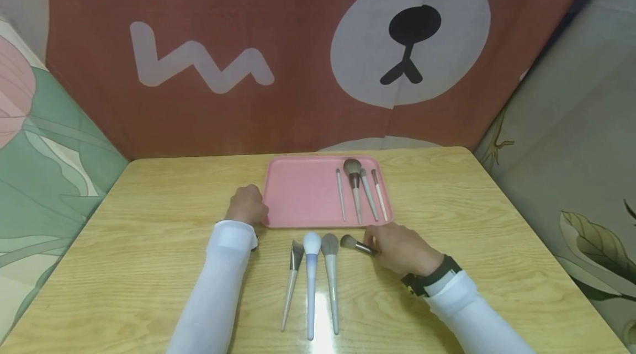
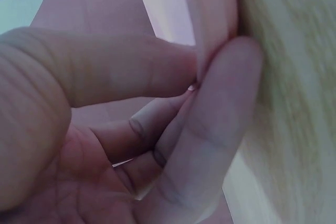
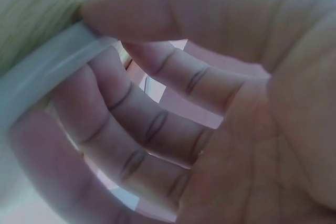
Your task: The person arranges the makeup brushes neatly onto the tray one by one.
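Note:
My left hand (image 1: 247, 205) pinches the left front edge of a pink tray (image 1: 298, 191) between thumb and finger; the left wrist view shows the tray rim (image 2: 212, 19) between them. To the right, my right hand (image 1: 401, 248) holds a makeup brush (image 1: 359, 244) low over the table, its grey-brown bristles pointing left. The pale handle (image 3: 47, 69) lies between thumb and fingertips in the right wrist view; in the head view the hand covers it. Several makeup brushes, among them a large fluffy one (image 1: 353, 174), lie side by side on the tray's right part.
Three more brushes lie on the wooden table (image 1: 149, 265) in front of the tray: an angled dark one (image 1: 294, 274), a white-headed one (image 1: 311, 271) and a grey-headed one (image 1: 330, 271). A bear-print cloth (image 1: 298, 116) hangs behind the table.

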`<action>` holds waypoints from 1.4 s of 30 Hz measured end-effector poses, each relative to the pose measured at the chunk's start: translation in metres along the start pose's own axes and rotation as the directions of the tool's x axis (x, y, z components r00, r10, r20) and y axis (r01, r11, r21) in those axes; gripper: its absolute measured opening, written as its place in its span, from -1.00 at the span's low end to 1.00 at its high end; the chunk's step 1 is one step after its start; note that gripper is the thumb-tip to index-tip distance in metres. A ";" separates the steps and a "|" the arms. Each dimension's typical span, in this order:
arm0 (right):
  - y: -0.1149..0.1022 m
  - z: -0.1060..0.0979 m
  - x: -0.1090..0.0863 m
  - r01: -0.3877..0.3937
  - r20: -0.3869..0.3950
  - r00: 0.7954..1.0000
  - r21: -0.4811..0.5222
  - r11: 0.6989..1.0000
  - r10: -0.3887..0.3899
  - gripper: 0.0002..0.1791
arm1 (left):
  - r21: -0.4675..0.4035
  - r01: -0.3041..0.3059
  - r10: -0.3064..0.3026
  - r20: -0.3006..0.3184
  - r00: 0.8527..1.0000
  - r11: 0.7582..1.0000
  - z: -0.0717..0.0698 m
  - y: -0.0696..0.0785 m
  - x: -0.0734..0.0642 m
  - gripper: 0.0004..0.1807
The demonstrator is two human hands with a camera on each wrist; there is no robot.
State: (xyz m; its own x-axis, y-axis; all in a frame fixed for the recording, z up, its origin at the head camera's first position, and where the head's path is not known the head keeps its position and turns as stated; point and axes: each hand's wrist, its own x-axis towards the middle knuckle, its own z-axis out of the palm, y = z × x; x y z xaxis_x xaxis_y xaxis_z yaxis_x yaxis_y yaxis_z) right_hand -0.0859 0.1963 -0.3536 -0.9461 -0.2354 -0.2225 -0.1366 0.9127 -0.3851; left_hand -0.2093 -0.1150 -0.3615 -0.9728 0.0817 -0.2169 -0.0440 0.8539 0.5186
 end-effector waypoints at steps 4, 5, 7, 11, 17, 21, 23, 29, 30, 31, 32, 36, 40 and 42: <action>0.001 -0.002 0.000 0.024 0.005 1.000 -0.013 1.000 -0.024 -0.68 | -0.011 0.007 -0.007 0.004 1.000 1.000 -0.001 -0.001 -0.001 -0.87; 0.001 -0.003 0.000 0.032 0.006 0.999 -0.015 0.999 -0.032 -0.67 | -0.012 0.004 -0.004 0.002 1.000 1.000 -0.001 -0.001 -0.001 -0.86; 0.003 -0.006 -0.001 0.043 0.008 0.999 -0.008 0.999 -0.043 -0.66 | -0.012 0.001 -0.001 -0.004 1.000 1.000 -0.001 -0.001 -0.001 -0.84; 0.006 -0.012 -0.002 0.057 -0.002 0.998 0.019 0.998 -0.057 -0.63 | -0.006 -0.017 0.017 -0.015 1.000 1.000 -0.002 -0.001 -0.002 -0.87; 0.005 -0.017 0.007 0.076 -0.053 0.996 0.055 0.996 -0.073 -0.65 | -0.003 -0.026 0.026 -0.025 0.999 1.000 -0.003 -0.002 -0.001 -0.91; -0.003 -0.017 0.020 0.088 -0.098 0.992 0.103 0.991 -0.078 -0.69 | -0.005 -0.019 0.019 -0.028 0.999 1.000 -0.003 -0.002 0.001 -0.87; -0.009 -0.018 0.028 0.070 -0.120 0.991 0.121 0.990 -0.056 -0.72 | -0.010 -0.015 0.015 -0.030 0.999 1.000 -0.002 -0.002 0.001 -0.84; -0.022 -0.017 0.056 -0.016 -0.156 0.987 0.191 0.981 0.046 -0.69 | -0.024 -0.013 0.012 -0.034 0.999 1.000 0.001 -0.003 0.000 -0.85; -0.023 -0.017 0.061 -0.025 -0.158 0.986 0.205 0.979 0.058 -0.67 | -0.026 -0.011 0.011 -0.033 0.999 1.000 0.002 -0.003 0.001 -0.86; -0.024 -0.017 0.065 -0.030 -0.159 0.985 0.211 0.977 0.065 -0.65 | -0.025 -0.010 0.010 -0.034 0.999 1.000 0.002 -0.003 0.001 -0.87; -0.025 -0.017 0.069 -0.040 -0.159 0.984 0.223 0.974 0.077 -0.63 | -0.027 -0.008 0.007 -0.032 0.999 1.000 0.002 -0.003 0.001 -0.87; -0.028 -0.016 0.085 -0.071 -0.159 0.980 0.271 0.960 0.117 -0.60 | -0.035 0.001 -0.002 -0.030 1.000 0.999 0.003 -0.002 0.001 -0.85; -0.034 -0.020 0.105 -0.069 -0.202 0.972 0.256 0.964 0.123 -0.67 | -0.032 0.000 -0.001 -0.039 0.999 0.999 0.003 -0.002 0.001 -0.88; -0.037 -0.023 0.117 -0.077 -0.226 0.965 0.228 0.971 0.130 -0.81 | -0.025 0.001 -0.002 -0.044 0.999 1.000 0.002 -0.002 0.001 -0.91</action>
State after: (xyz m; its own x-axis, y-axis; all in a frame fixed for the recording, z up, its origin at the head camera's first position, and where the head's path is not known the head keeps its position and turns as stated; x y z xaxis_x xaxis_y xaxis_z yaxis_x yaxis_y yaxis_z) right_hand -0.1984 0.1425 -0.3447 -0.9975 -0.0333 -0.0624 0.0075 0.8278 -0.5610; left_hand -0.2100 -0.1158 -0.3641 -0.9817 0.0576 -0.1814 -0.0503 0.8408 0.5390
